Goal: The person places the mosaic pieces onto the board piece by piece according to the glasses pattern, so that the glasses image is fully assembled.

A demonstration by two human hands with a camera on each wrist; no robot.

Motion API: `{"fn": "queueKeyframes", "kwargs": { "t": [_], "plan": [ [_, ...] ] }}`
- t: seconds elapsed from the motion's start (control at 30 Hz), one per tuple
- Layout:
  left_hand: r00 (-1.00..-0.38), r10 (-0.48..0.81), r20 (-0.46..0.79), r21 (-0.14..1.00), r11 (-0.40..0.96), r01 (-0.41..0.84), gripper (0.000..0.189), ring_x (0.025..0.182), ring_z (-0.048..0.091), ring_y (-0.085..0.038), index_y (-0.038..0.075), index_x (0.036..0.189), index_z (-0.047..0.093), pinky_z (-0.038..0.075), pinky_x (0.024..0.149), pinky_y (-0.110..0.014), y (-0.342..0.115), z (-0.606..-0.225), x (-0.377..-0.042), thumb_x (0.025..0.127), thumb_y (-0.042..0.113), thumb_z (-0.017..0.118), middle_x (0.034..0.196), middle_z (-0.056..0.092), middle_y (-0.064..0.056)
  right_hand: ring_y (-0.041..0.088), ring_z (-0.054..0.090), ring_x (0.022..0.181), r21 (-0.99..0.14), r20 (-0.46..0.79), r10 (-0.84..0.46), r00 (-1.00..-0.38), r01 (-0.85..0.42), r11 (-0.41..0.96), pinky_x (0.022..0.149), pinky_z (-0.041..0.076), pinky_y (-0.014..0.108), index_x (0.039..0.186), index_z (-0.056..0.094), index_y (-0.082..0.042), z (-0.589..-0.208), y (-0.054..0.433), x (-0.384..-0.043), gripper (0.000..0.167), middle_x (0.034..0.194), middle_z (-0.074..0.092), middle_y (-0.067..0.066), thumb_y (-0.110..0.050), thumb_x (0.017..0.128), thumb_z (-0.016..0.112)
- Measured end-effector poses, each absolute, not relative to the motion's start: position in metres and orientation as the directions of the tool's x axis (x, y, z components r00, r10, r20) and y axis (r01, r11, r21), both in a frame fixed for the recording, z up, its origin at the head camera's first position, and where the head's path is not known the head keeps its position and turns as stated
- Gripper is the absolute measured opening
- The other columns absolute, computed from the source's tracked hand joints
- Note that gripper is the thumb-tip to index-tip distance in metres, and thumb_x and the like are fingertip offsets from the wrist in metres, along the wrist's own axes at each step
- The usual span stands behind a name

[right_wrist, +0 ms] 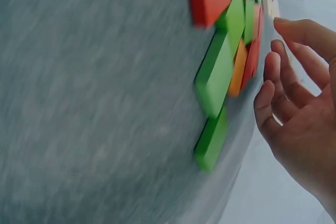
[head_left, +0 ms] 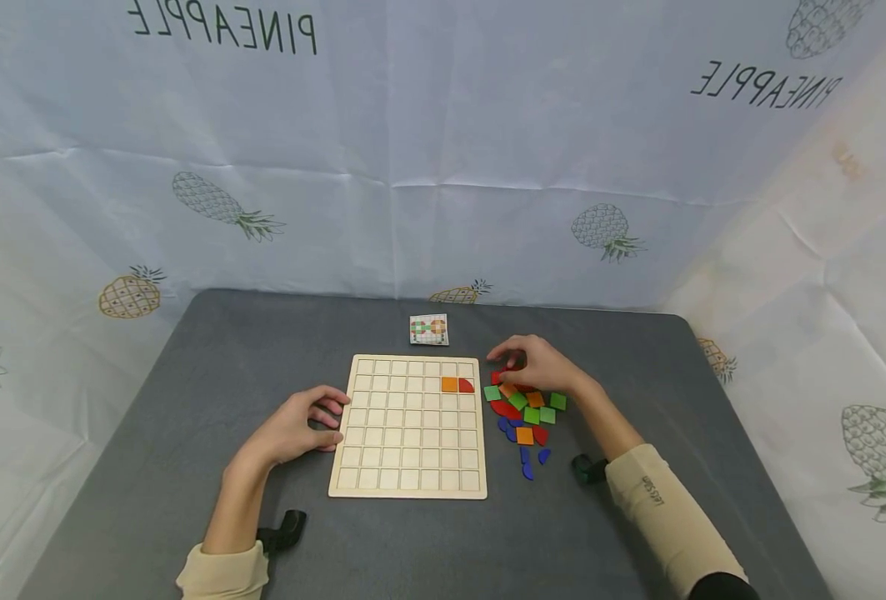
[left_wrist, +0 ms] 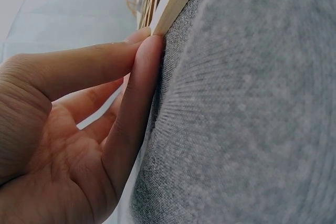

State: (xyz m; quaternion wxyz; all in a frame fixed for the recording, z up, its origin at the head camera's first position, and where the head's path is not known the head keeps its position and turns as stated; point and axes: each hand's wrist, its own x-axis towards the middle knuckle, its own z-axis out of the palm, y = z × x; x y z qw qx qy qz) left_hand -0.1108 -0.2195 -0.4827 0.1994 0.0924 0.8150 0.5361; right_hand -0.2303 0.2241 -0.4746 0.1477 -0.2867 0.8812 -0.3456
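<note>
A wooden grid board lies on the grey table. An orange square and a red piece sit in its second row at the right. My left hand rests at the board's left edge; in the left wrist view its straight fingers press against the board's edge. Right of the board lies a pile of coloured pieces. My right hand hovers over the pile's far end. In the right wrist view its fingers are loosely bent beside green pieces and hold nothing.
A small pattern card lies just beyond the board. Several blue pieces trail toward me from the pile. Pineapple-print cloth walls the table on the back and sides.
</note>
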Motion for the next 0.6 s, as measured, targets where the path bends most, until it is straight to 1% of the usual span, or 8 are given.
{"fn": "queueKeyframes", "kwargs": {
  "t": [0.1, 0.33, 0.6],
  "plan": [
    [-0.903, 0.367, -0.223, 0.91, 0.41, -0.058, 0.052, 0.099, 0.063, -0.025, -0.008, 0.139, 0.059, 0.068, 0.069, -0.034, -0.22, -0.484, -0.111, 0.091, -0.008, 0.08, 0.123, 0.057, -0.025, 0.016, 0.063, 0.092, -0.695, -0.072, -0.594, -0.801, -0.387, 0.607, 0.078, 0.057, 0.03, 0.128, 0.078, -0.005, -0.478, 0.233, -0.233, 0.032, 0.121, 0.075, 0.015, -0.008, 0.096, 0.08],
    [-0.903, 0.365, -0.228, 0.91, 0.41, -0.064, 0.052, 0.099, 0.064, -0.025, -0.008, 0.139, 0.059, 0.068, 0.07, -0.034, -0.219, -0.483, -0.111, 0.091, -0.008, 0.08, 0.123, 0.058, -0.025, 0.017, 0.064, 0.093, -0.677, -0.094, -0.567, -0.819, -0.365, 0.639, 0.08, 0.057, 0.029, 0.127, 0.078, -0.003, -0.481, 0.242, -0.235, 0.031, 0.126, 0.075, 0.018, -0.004, 0.097, 0.076],
    [-0.901, 0.368, -0.23, 0.911, 0.408, -0.066, 0.052, 0.1, 0.064, -0.025, -0.008, 0.139, 0.059, 0.068, 0.07, -0.033, -0.219, -0.483, -0.112, 0.091, -0.008, 0.079, 0.123, 0.057, -0.025, 0.013, 0.064, 0.083, -0.664, -0.105, -0.545, -0.832, -0.35, 0.661, 0.071, 0.055, 0.024, 0.124, 0.079, -0.003, -0.48, 0.241, -0.238, 0.026, 0.117, 0.077, 0.017, -0.009, 0.099, 0.077]
  ]
}}
